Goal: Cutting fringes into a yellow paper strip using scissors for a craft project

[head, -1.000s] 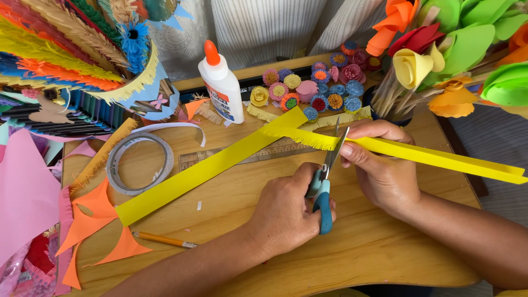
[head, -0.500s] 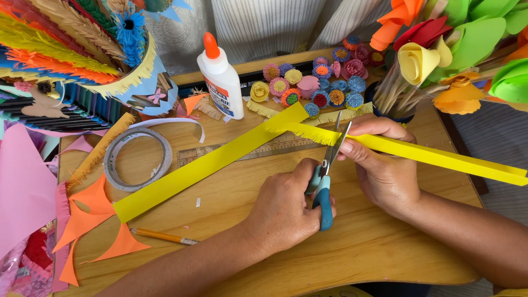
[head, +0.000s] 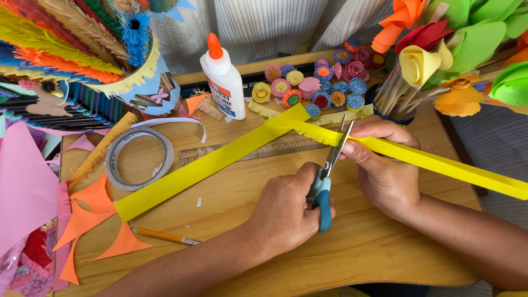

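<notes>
The left hand (head: 286,212) comes in from the bottom, knuckles up, fingers curled tight in a closed grip. The right hand (head: 385,170) comes in from the right side, its forearm lying low. Its thumb and fingers pinch together near the top. Both hands sit close, almost touching.

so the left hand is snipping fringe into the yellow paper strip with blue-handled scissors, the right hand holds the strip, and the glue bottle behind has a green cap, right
Not quite: the glue bottle has an orange cap, not green, as the head view shows. The rest stands: the left hand works the blue-handled scissors on the yellow paper strip, and the right hand holds that strip.
</notes>
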